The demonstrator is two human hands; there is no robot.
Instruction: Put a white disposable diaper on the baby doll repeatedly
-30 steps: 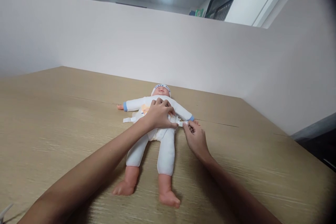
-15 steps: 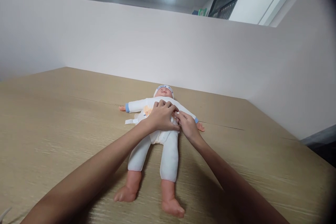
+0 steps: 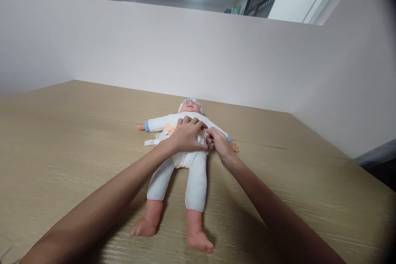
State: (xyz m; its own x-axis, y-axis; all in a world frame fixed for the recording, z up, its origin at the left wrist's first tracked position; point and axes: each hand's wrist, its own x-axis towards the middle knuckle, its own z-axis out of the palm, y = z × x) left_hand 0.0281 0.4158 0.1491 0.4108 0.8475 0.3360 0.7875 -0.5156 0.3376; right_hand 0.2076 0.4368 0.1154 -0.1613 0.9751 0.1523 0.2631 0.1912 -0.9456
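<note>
A doll in a white suit with blue cuffs lies on its back, its head at the far end and its bare feet toward me. A white diaper is around its hips. My left hand rests over the diaper's front at the belly, fingers bent over it and thumb apart. Beside it, my right hand is closed in a pinch at the diaper's right edge, close to my left fingertips. On the left, a white diaper tab sticks out loose. My hands hide most of the waist.
The doll lies on a wide wooden table with a thin seam across it. A pale partition wall stands behind the table and on the right. The tip of a white object shows at the lower left corner.
The whole view has shifted a little, so doll and hands sit slightly further left. My right fingers have turned slightly at the diaper's edge; my left hand keeps its place.
</note>
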